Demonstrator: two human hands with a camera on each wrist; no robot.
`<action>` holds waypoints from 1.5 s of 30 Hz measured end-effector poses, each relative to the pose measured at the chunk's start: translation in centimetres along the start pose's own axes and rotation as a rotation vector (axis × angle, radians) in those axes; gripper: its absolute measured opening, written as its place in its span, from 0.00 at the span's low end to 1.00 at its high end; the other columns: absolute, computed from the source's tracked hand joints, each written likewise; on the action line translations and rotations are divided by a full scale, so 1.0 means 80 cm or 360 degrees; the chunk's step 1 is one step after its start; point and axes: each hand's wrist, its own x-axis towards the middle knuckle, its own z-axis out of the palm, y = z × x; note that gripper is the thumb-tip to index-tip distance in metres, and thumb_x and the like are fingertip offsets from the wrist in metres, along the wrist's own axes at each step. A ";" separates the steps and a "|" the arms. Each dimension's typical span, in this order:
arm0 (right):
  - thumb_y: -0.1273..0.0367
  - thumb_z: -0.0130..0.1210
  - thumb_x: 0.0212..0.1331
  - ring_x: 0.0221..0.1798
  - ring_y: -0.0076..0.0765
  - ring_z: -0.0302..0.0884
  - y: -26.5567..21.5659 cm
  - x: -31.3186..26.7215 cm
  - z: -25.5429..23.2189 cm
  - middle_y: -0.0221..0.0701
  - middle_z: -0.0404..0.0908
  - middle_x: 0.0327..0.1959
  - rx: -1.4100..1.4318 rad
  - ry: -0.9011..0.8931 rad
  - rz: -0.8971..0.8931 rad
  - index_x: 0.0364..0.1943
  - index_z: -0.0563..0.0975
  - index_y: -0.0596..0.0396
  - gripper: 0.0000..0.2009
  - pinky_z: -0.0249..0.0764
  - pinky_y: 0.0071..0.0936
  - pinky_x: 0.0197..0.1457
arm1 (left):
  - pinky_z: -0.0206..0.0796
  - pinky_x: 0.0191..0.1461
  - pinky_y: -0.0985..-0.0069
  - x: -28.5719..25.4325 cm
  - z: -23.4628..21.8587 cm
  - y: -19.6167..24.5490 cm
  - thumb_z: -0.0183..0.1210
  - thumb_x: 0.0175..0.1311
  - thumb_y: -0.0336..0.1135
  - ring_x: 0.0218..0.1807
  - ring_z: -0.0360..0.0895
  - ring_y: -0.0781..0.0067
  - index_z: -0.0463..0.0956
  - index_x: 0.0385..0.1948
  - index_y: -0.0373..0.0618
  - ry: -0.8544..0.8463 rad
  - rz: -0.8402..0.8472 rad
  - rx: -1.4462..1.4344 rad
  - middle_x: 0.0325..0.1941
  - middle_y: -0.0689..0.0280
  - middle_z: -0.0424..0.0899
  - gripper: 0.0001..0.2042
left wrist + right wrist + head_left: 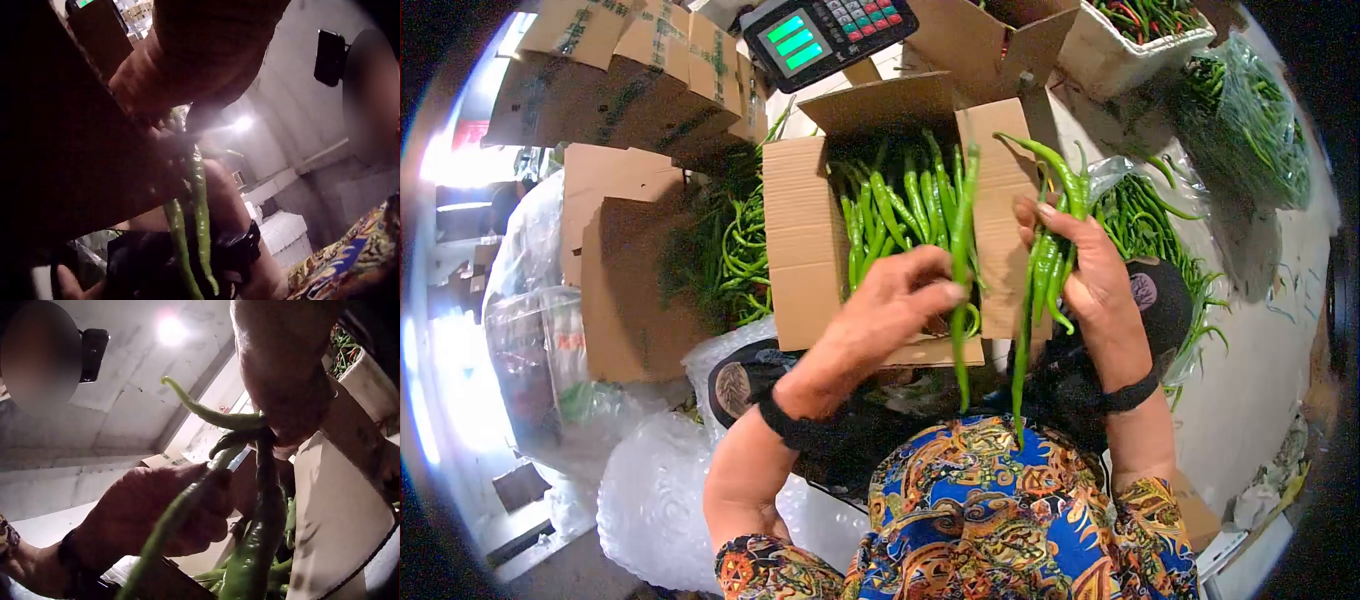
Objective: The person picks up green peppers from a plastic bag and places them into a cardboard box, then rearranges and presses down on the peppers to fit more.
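Note:
Over the front edge of an open cardboard box, my left hand pinches a long green chili pepper that hangs nearly upright. To its right my right hand grips a small bunch of green chili peppers, one of which dangles down toward the patterned shirt. Inside the box several more green peppers lie roughly side by side. The right wrist view shows the left hand close to the right hand, its pepper slanting downward. In the left wrist view, two peppers hang below the fingers.
A scale with a lit green display stands behind the box. Loose green peppers lie to the left, bagged ones to the right. Stacked cartons fill the back left; a white foam box holds peppers at the back right.

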 end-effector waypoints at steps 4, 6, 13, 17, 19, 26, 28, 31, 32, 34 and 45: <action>0.74 0.54 0.61 0.40 0.31 0.81 -0.007 0.007 -0.016 0.39 0.82 0.43 0.0099 -0.0165 0.0106 0.48 0.75 0.65 0.12 0.79 0.27 0.48 | 0.60 0.33 0.86 -0.008 -0.069 -0.015 0.54 0.64 0.37 0.27 0.65 0.86 0.78 0.45 0.40 0.0298 -0.0172 0.0021 0.28 0.75 0.75 0.14; 0.73 0.53 0.62 0.42 0.33 0.82 -0.014 0.011 -0.013 0.41 0.82 0.44 0.0152 -0.0209 0.0159 0.48 0.75 0.65 0.12 0.79 0.28 0.50 | 0.62 0.32 0.85 -0.003 -0.100 -0.031 0.55 0.64 0.37 0.26 0.64 0.86 0.78 0.46 0.39 0.0351 -0.0200 -0.0127 0.28 0.75 0.75 0.14; 0.75 0.53 0.60 0.43 0.39 0.82 -0.019 0.012 0.006 0.46 0.81 0.44 0.0360 -0.0159 0.0080 0.49 0.72 0.66 0.14 0.80 0.31 0.51 | 0.72 0.44 0.67 0.039 -0.098 -0.101 0.61 0.59 0.36 0.40 0.79 0.58 0.71 0.54 0.37 0.0812 0.0207 0.1356 0.41 0.51 0.81 0.22; 0.75 0.53 0.61 0.43 0.40 0.82 -0.017 0.011 0.002 0.46 0.81 0.45 0.0471 -0.0236 0.0167 0.51 0.71 0.67 0.15 0.79 0.32 0.54 | 0.72 0.46 0.67 0.010 -0.035 -0.031 0.63 0.57 0.35 0.44 0.78 0.59 0.69 0.56 0.39 0.0968 0.0623 0.1201 0.46 0.53 0.80 0.25; 0.75 0.52 0.61 0.44 0.40 0.82 -0.016 0.011 0.008 0.46 0.81 0.46 0.0502 -0.0278 0.0167 0.52 0.71 0.67 0.15 0.78 0.33 0.54 | 0.72 0.47 0.71 0.005 -0.007 -0.011 0.65 0.56 0.35 0.45 0.79 0.66 0.70 0.56 0.40 0.0459 0.0522 0.0726 0.47 0.57 0.80 0.25; 0.76 0.51 0.62 0.52 0.43 0.78 -0.015 0.015 0.020 0.48 0.77 0.52 0.0536 -0.0227 0.0135 0.53 0.69 0.64 0.16 0.75 0.35 0.59 | 0.68 0.52 0.78 0.030 0.034 -0.014 0.61 0.60 0.34 0.44 0.76 0.79 0.76 0.49 0.36 -0.0379 -0.0011 -0.0349 0.43 0.65 0.82 0.17; 0.76 0.51 0.61 0.57 0.45 0.76 -0.012 0.015 0.006 0.48 0.77 0.53 0.0539 -0.0263 0.0063 0.53 0.68 0.63 0.15 0.74 0.35 0.60 | 0.68 0.53 0.78 0.021 0.018 -0.005 0.60 0.62 0.34 0.46 0.77 0.77 0.74 0.52 0.36 -0.0315 0.0032 -0.0271 0.45 0.64 0.82 0.18; 0.77 0.51 0.60 0.49 0.41 0.79 -0.012 0.002 0.016 0.45 0.79 0.48 0.0390 -0.0078 0.0060 0.52 0.69 0.62 0.15 0.78 0.34 0.52 | 0.69 0.51 0.79 0.012 -0.012 -0.024 0.58 0.64 0.34 0.45 0.77 0.76 0.69 0.58 0.36 -0.0278 -0.0206 -0.0723 0.46 0.62 0.81 0.22; 0.77 0.51 0.60 0.49 0.41 0.79 -0.010 0.003 0.010 0.45 0.79 0.48 0.0393 -0.0089 0.0076 0.52 0.69 0.62 0.15 0.78 0.34 0.52 | 0.69 0.47 0.79 0.012 -0.018 -0.024 0.58 0.64 0.35 0.44 0.77 0.77 0.69 0.58 0.36 -0.0204 -0.0172 -0.0650 0.45 0.63 0.81 0.22; 0.76 0.54 0.59 0.42 0.35 0.80 -0.006 0.004 0.001 0.42 0.80 0.44 0.0135 -0.0159 0.0095 0.50 0.70 0.62 0.15 0.79 0.30 0.46 | 0.69 0.45 0.79 0.016 -0.037 -0.027 0.58 0.64 0.37 0.43 0.76 0.77 0.69 0.57 0.36 -0.0007 -0.0173 -0.0468 0.42 0.64 0.81 0.22; 0.73 0.58 0.59 0.37 0.29 0.79 0.015 -0.006 0.018 0.36 0.80 0.38 -0.0380 -0.0063 0.0111 0.48 0.71 0.58 0.14 0.78 0.25 0.39 | 0.66 0.29 0.81 0.071 -0.072 -0.025 0.62 0.60 0.37 0.25 0.72 0.78 0.76 0.41 0.34 0.0411 -0.0066 0.0247 0.27 0.66 0.78 0.15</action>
